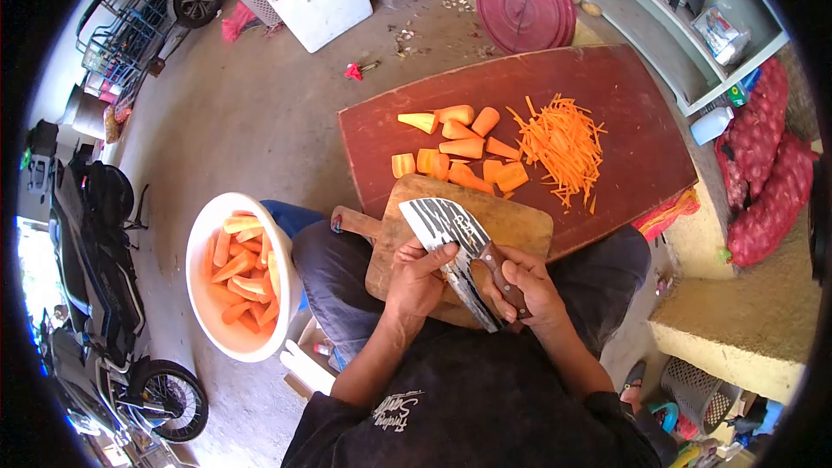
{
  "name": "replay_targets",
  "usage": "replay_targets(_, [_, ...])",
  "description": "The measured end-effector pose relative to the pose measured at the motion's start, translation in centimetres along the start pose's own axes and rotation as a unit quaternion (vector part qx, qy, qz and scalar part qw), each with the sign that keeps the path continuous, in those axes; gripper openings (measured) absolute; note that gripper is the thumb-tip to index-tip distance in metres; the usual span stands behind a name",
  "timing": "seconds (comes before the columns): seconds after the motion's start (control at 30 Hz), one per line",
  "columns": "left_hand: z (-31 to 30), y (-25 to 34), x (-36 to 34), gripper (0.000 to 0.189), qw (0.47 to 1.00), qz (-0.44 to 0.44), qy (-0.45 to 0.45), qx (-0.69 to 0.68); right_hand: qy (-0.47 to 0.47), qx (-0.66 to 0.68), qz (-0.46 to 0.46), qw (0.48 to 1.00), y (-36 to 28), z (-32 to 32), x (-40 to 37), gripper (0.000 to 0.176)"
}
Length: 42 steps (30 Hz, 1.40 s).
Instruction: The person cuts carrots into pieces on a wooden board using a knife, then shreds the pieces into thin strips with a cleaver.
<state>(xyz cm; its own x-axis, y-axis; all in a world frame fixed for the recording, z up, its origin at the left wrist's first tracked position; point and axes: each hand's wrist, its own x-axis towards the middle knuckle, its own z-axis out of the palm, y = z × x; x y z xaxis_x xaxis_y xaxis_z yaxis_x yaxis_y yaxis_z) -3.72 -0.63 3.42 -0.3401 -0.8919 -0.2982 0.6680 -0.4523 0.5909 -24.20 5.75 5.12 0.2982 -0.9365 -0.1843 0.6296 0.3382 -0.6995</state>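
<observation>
A broad kitchen knife (pixel 444 227) with a brown riveted handle is held up over the wooden cutting board (pixel 520 221). Its pale blade has dark streaks and some lettering. My right hand (pixel 536 288) is wrapped around the handle. With thumb on the blade's face, my left hand (pixel 418 282) pinches the blade; its other fingers are partly hidden behind. Beyond the board, carrot chunks (pixel 462 148) lie on the red-brown table (pixel 381 121). To their right is a heap of carrot strips (pixel 562 149).
A white bucket (pixel 196 295) of peeled carrots (pixel 247 273) stands at my left. Motorcycles (pixel 95 269) are parked farther left. A red lid (pixel 524 4) leans behind the table. Shelves (pixel 646 22) and red net sacks (pixel 767 199) are on the right, beside a concrete step (pixel 737 329).
</observation>
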Motion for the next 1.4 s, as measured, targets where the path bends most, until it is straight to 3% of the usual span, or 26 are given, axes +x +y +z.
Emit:
replay_targets(0.23, [0.0,0.0,0.4,0.022,0.999,-0.028,0.004,-0.022,0.054,0.000,0.010,0.998,-0.3,-0.7,-0.2,0.057])
replay_targets(0.33, [-1.5,-0.2,0.9,0.018,0.999,-0.042,-0.021,-0.017,0.063,0.003,-0.029,0.998,-0.4,-1.5,0.0,0.060])
replay_targets(0.5, [-2.9,0.2,0.3,0.013,0.998,-0.025,-0.039,0.031,0.110,-0.148,-0.086,0.979,-2.6,-1.7,-0.2,0.062])
replay_targets(0.53, [-2.7,0.3,0.0,0.015,0.992,0.017,-0.022,0.121,0.124,-0.205,-0.098,0.966,-3.1,-1.7,-0.4,0.059])
replay_targets(0.6, [-2.1,0.7,-1.1,0.021,0.950,0.099,0.016,0.295,0.140,-0.325,-0.082,0.932,-4.5,-1.9,-1.3,0.053])
replay_targets(0.7, [-1.6,2.2,-1.3,0.028,0.786,0.268,-0.032,0.557,0.095,-0.599,-0.201,0.769,-5.3,-1.4,-1.2,0.052])
replay_targets(0.8, [-0.9,2.9,-2.4,0.030,0.700,0.341,-0.030,0.627,0.110,-0.625,-0.129,0.762,-4.6,-0.9,-1.4,0.051])
replay_targets(0.83, [-1.1,2.9,-2.5,0.033,0.698,0.346,-0.031,0.626,0.112,-0.624,-0.125,0.763,-4.4,-0.8,-1.4,0.051])
replay_targets(0.9, [-1.8,2.9,-3.3,0.039,0.696,0.355,-0.034,0.623,0.116,-0.621,-0.117,0.766,-4.0,-0.5,-1.4,0.049])
replay_targets(1.0, [-2.2,4.2,-4.4,0.054,0.601,0.315,-0.044,0.733,0.140,-0.622,-0.089,0.765,-4.1,0.5,-1.2,0.049])
replay_targets(1.1, [-3.2,3.8,-5.1,0.067,0.587,0.292,-0.016,0.755,0.143,-0.608,-0.063,0.779,-4.2,0.7,-0.9,0.050])
replay_targets(1.2, [-4.7,2.8,-5.1,0.066,0.570,0.310,0.012,0.761,0.125,-0.606,-0.117,0.777,-3.4,0.8,-0.2,0.050])
replay_targets(1.4, [-5.8,2.7,-3.9,0.068,0.569,0.331,-0.030,0.752,0.026,-0.617,-0.070,0.783,-2.9,1.4,0.5,0.047])
